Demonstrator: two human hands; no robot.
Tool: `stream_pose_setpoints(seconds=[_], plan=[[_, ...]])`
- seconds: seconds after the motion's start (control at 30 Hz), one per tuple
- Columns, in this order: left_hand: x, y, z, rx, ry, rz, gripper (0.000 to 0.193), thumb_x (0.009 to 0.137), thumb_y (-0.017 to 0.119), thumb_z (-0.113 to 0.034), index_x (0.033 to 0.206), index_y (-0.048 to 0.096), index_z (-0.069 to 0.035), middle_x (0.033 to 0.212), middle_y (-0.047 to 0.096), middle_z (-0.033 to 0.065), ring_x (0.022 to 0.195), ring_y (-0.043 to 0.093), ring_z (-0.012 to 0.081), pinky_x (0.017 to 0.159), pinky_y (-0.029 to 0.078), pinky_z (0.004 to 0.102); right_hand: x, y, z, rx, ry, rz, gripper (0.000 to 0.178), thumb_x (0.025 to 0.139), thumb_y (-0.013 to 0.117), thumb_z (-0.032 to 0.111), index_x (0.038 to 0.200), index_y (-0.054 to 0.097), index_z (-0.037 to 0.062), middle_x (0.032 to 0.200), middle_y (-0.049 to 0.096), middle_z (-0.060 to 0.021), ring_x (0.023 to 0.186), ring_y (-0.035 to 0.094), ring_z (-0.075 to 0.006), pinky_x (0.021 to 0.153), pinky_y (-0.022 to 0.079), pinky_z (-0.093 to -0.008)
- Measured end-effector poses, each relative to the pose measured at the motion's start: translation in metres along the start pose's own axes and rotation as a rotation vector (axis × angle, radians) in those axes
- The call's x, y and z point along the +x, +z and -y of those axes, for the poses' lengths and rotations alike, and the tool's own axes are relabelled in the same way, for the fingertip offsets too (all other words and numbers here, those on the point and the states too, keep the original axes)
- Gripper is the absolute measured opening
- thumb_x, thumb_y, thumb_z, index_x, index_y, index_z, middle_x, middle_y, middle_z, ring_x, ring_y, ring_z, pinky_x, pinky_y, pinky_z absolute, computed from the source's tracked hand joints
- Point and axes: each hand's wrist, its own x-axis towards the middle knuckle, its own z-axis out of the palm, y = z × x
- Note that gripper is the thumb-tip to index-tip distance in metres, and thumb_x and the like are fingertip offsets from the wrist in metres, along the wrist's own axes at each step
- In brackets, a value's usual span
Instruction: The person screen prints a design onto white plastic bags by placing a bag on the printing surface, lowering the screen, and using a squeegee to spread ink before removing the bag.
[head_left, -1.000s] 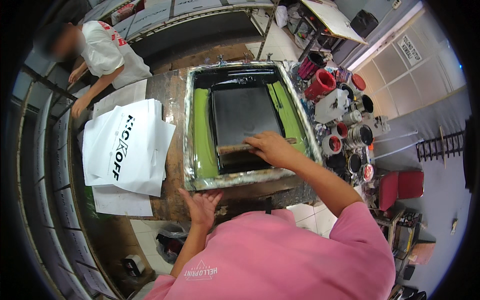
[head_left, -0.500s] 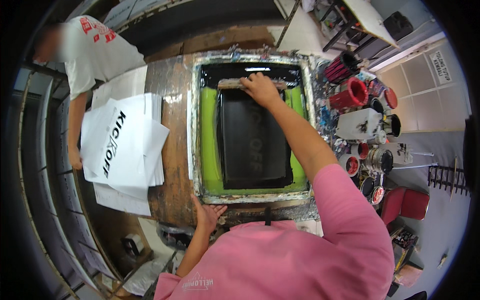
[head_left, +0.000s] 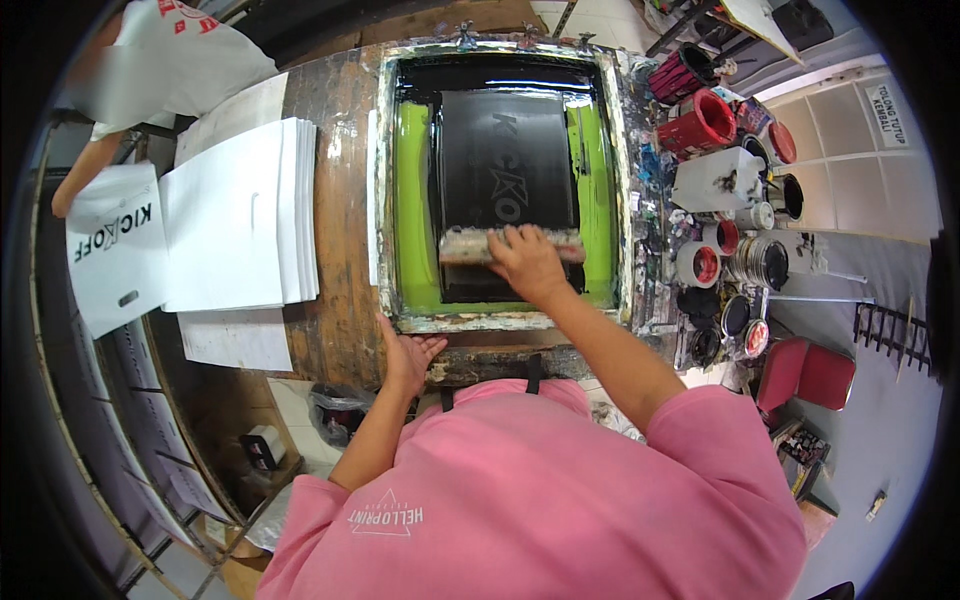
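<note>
My right hand point(head_left: 527, 262) is closed over a wooden-handled squeegee point(head_left: 462, 247), which lies across the lower part of a screen-printing frame point(head_left: 386, 200). The frame's mesh is green at the sides, with a dark rectangle point(head_left: 500, 150) in the middle where lettering shows faintly. Black ink point(head_left: 490, 72) is pooled along the far end. At the frame's near left corner my left hand point(head_left: 408, 355) has its fingers spread, with the thumb up by the rim and nothing in it.
A stack of white bags point(head_left: 235, 215) lies left of the frame. Beyond it, a co-worker's hand point(head_left: 66, 198) holds a printed white bag point(head_left: 118, 250). Ink cans and tubs point(head_left: 697, 122) crowd the right side. Metal clamps point(head_left: 466, 36) stand at the frame's far edge.
My right hand has drawn the squeegee from the far end toward me. The co-worker has moved a printed bag off the stack to the left. My left hand stays by the corner.
</note>
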Motion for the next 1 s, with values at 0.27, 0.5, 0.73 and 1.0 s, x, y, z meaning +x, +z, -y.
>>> stream_pose_setpoints(seconds=[0.27, 0.5, 0.73, 1.0], plan=[[0.013, -0.007, 0.005, -0.035, 0.017, 0.01, 0.129, 0.086, 0.03, -0.1, 0.165, 0.02, 0.002, 0.161, 0.034, 0.0325, 0.142, 0.046, 0.0463, 0.115, 0.043, 0.0534, -0.047, -0.03, 0.047, 0.074, 0.101, 0.181, 0.043, 0.089, 0.079, 0.04, 0.115, 0.065, 0.0089, 0.108, 0.062, -0.0108, 0.101, 0.063, -0.0307, 0.076, 0.06, -0.0426], [-0.02, 0.002, -0.005, -0.003, 0.127, 0.158, 0.117, 0.09, 0.031, -0.095, 0.156, 0.035, 0.002, 0.137, 0.057, 0.025, 0.13, 0.058, 0.0377, 0.114, 0.046, 0.0507, -0.055, -0.069, 0.06, -0.084, -0.048, 0.075, 0.041, 0.097, 0.069, 0.045, 0.115, 0.064, 0.0093, 0.114, 0.062, -0.0122, 0.11, 0.06, -0.0316, 0.107, 0.048, -0.055], [-0.1, 0.032, -0.052, 0.007, 0.515, 0.465, 0.086, 0.106, 0.033, -0.073, 0.147, 0.042, 0.002, 0.138, 0.059, 0.0228, 0.136, 0.056, 0.0371, 0.116, 0.046, 0.0507, -0.012, -0.17, 0.102, -0.154, 0.168, -0.236, 0.031, 0.094, 0.067, 0.038, 0.104, 0.064, 0.0091, 0.101, 0.061, -0.0091, 0.102, 0.059, -0.0302, 0.101, 0.039, -0.0575], [0.015, 0.017, -0.035, 1.756, 1.144, -0.255, 0.09, 0.102, 0.043, -0.073, 0.166, 0.032, -0.01, 0.167, 0.023, 0.0347, 0.158, 0.011, 0.0536, 0.121, 0.001, 0.0735, 0.075, -0.265, 0.073, -0.204, 0.062, -0.456, 0.034, 0.093, 0.067, 0.042, 0.091, 0.066, 0.0084, 0.087, 0.063, -0.0084, 0.089, 0.061, -0.029, 0.091, 0.041, -0.0484]])
